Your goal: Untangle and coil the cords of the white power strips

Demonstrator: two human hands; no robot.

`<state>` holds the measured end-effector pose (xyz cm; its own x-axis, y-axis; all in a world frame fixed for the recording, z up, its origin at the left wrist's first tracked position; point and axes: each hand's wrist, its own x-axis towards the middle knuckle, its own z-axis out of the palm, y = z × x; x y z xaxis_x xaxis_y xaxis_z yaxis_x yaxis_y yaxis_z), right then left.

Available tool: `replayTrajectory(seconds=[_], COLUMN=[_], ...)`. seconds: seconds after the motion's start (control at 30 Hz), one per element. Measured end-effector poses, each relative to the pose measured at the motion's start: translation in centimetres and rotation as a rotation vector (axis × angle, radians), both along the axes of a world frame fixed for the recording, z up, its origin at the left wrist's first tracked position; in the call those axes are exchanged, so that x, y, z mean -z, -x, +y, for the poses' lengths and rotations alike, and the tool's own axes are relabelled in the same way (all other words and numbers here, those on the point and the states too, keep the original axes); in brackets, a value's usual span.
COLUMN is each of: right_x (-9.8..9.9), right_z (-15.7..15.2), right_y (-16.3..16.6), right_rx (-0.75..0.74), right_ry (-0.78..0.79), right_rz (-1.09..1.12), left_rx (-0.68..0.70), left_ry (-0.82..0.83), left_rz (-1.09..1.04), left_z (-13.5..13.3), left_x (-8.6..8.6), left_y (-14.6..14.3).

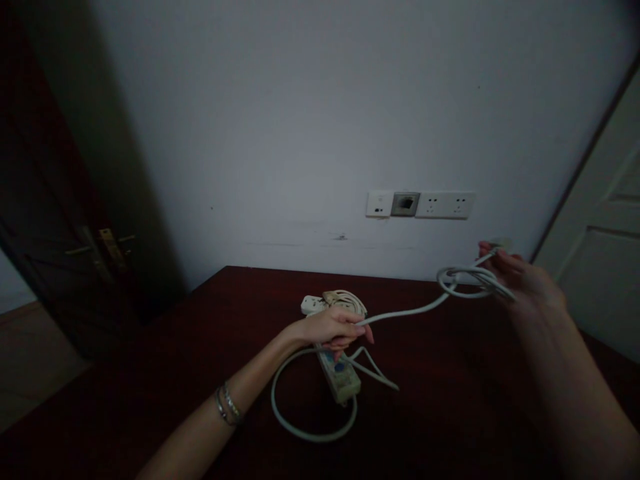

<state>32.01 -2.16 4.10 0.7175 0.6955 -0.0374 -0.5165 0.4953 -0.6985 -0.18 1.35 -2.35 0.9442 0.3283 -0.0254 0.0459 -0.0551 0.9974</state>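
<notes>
A white power cord (pixel 407 312) stretches in the air between my two hands. My left hand (pixel 333 328) is closed around the cord, just above a power strip (pixel 341 377) lying on the table. My right hand (pixel 525 277) is raised at the right and pinches the cord's plug end (pixel 497 245), which is blurred. Loose coils of the cord hang beside the right fingers. Another loop of it curves over the table around the strip's near end. Behind my left hand lies a second white power strip (pixel 312 305) with a bundled cord (pixel 345 299), partly hidden.
The dark red table (pixel 240 313) stands against a pale wall. Wall sockets (pixel 445 205) and a grey outlet plate (pixel 405 204) sit above its back edge. A dark door (pixel 60 220) with brass handles is at the left, a white door (pixel 600 247) at the right.
</notes>
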Motion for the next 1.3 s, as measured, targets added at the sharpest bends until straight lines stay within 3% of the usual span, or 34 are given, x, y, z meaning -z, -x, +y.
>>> replayTrajectory(seconds=[0.37, 0.73, 0.97, 1.1, 1.17, 1.3], right_x=[1.1, 4.3, 3.3, 1.6, 0.7, -0.4], right_z=[0.4, 2.2, 1.4, 0.3, -0.1, -0.5], right_y=[-0.6, -2.1, -2.2, -1.9, -1.3, 1.4], right_rx=[-0.106, -0.091, 0.107, 0.108, 0.096, 0.015], right_ry=[0.028, 0.130, 0.046, -0.038, -0.077, -0.200], right_rz=[-0.008, 0.130, 0.271, 0.230, 0.162, -0.102], left_rx=[0.344, 0.349, 0.049, -0.438, -0.605, -0.609], left_ry=[-0.059, -0.143, -0.052, -0.092, -0.121, -0.144], left_rz=[0.267, 0.304, 0.210, 0.018, -0.100, -0.171], left_z=[-0.9, -2.5, 0.1, 1.4, 1.3, 0.2], left_x=[-1.6, -1.4, -0.8, -0.2, -0.1, -0.4], left_y=[0.9, 0.2, 0.8, 0.3, -0.2, -0.8])
